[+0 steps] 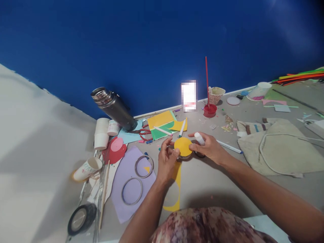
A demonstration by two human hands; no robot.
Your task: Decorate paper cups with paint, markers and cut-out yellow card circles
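Observation:
Between my two hands is a yellow paper disc (183, 146), lying flat over the top of a small round thing with a marked side, perhaps a paper cup. My left hand (167, 161) closes on the disc's left edge with thumb and fingers. On its right edge press the fingers of my right hand (209, 149). A white stubby cylinder (199, 138), like a glue stick, shows at my right fingers; whether they grip it I cannot tell. Partly hidden under that hand is a dark round object. Yellow paper with a round cut-out (177, 199) lies nearer my body.
A dark flask (115, 109) and stacked paper cups (101, 135) stand at the left. Two tape rings (132, 191) rest on purple paper (118, 168). Red-handled scissors (145, 131) and markers (163, 131) lie behind my hands. At right is a beige cloth (280, 152) with a white cable.

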